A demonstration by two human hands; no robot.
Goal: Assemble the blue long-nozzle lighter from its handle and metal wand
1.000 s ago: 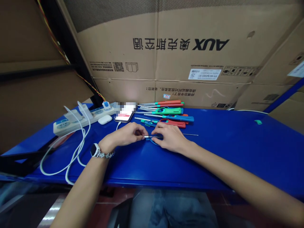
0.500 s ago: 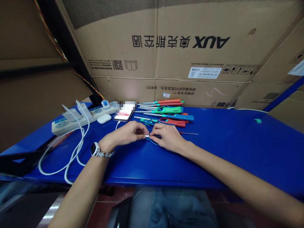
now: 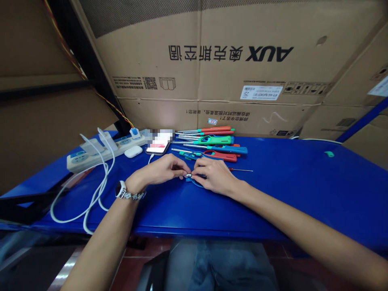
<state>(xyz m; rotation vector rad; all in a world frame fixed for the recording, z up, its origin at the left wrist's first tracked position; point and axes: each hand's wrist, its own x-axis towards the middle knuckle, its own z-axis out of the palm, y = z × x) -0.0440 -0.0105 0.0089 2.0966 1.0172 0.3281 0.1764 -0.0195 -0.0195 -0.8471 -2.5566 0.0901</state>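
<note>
Fingers of the left hand (image 3: 163,167) are pinched on a small metal piece (image 3: 188,175), which sits between the two hands, at the centre of the frame, just above the blue tabletop (image 3: 303,173). The right hand (image 3: 216,173) meets it from the other side; its fingers are bent close to the right end of this piece, but what exactly they clamp I cannot tell, because the palm hides it. Just below the metal piece shows a curved blue part (image 3: 196,183), partly covered by the right hand. In my judgement, the handwork is somewhere in its middle: the metal piece is in hand and not set down, and I see no sign that it is joined to the blue part. Behind the hands lie several long-neck lighters (image 3: 214,140), which look whole for the most part and which neither hand grips. A thin screwdriver (image 3: 241,169) lies beyond the right hand, and one small green piece (image 3: 329,154) rests apart, toward the right of the frame.
</note>
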